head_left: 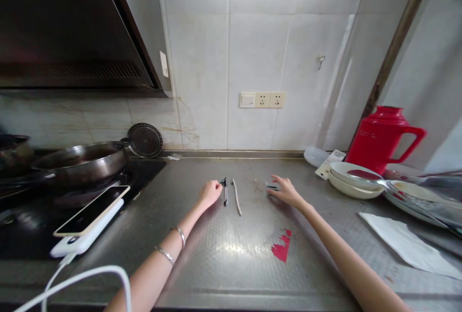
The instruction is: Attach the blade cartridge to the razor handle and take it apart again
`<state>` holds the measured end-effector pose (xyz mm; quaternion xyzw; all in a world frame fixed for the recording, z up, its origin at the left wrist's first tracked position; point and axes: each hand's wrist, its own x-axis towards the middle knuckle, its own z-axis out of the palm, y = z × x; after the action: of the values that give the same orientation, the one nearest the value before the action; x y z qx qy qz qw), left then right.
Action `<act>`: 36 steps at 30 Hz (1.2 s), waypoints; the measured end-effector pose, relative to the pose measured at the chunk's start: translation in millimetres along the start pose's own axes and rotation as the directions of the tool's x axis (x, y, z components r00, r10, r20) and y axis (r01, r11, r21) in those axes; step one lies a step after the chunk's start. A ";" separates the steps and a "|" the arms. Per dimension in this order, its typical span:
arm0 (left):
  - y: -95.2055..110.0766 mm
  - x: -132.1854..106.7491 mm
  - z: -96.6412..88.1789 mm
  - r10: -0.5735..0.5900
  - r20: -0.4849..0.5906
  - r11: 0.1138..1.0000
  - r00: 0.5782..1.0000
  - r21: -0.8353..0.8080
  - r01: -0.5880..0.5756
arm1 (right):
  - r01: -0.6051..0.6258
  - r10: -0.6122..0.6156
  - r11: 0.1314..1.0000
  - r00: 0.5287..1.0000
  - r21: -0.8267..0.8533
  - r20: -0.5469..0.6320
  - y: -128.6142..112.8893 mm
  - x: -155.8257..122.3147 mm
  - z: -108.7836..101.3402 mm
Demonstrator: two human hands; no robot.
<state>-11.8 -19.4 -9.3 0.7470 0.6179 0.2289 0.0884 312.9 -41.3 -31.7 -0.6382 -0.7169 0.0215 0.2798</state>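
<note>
White cable point(123, 278) loops nearest the camera, at eight o'clock from a pale stick point(237, 199) on the steel counter point(202, 278). At nine, the left hand point(210, 193) curls its fingers closed and seems to pinch the dark head of a razor-like tool point(225, 196); at three, the right hand point(287, 191) is loosely spread over a small clear piece point(272, 187), any grip on it unclear. Judging by the layout, two pieces are being handled, while the stick between the hands lies untouched. Closest clutter is a torn red scrap point(282, 248) between four and five. Farther out, a phone point(92, 211) rests at nine, a frying pan point(97, 165) beyond; bowls point(352, 189) and a red thermos point(377, 134) crowd two.
</note>
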 end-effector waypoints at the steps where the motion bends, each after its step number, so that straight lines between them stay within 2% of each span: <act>1: -0.1 -0.3 0.1 -0.001 0.002 1.000 1.000 0.006 0.001 | 0.025 -0.025 1.000 1.000 0.003 0.019 -14.8 3.0 5.6; 4: -0.2 -1.5 0.4 -0.011 0.005 1.000 1.000 0.030 0.010 | 0.076 -0.077 0.997 0.994 0.014 0.083 -53.3 10.2 20.0; 7: 0.8 -3.1 0.4 -0.019 0.011 0.999 1.000 0.046 0.019 | 0.106 -0.109 0.994 0.986 0.033 0.129 -79.2 15.2 29.8; 11: 4.8 -6.4 -0.5 -0.016 0.034 0.999 0.999 0.047 0.015 | 0.106 -0.111 0.994 0.980 0.039 0.165 -95.7 18.5 37.3; 15: 10.7 -10.3 0.0 -0.012 0.062 0.998 0.998 0.061 0.009 | 0.108 -0.111 0.994 0.981 0.029 0.159 -100.4 18.2 41.2; 28: 18.1 -17.3 0.2 -0.050 0.113 0.989 0.992 0.142 0.033 | 0.111 -0.115 0.993 0.985 0.043 0.128 -93.1 16.8 41.6; 30: 15.4 -14.9 -1.5 -0.045 0.097 0.989 0.994 0.143 0.030 | 0.100 -0.101 0.995 0.990 0.015 0.096 -83.2 19.6 37.4; 32: 8.4 -10.6 -5.5 -0.014 0.037 0.987 0.999 0.163 0.008 | 0.070 -0.069 0.997 0.996 -0.030 0.059 -67.7 21.9 31.5; 36: -18.1 1.0 -18.0 0.048 -0.098 0.968 0.994 0.249 -0.022 | 0.006 0.000 0.991 0.999 -0.137 0.046 -25.6 18.6 17.9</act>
<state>-35.8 -17.2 -0.7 0.7499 0.6323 0.1898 -0.0418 281.6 -23.0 -29.9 -0.6542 -0.7239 -0.0134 0.2187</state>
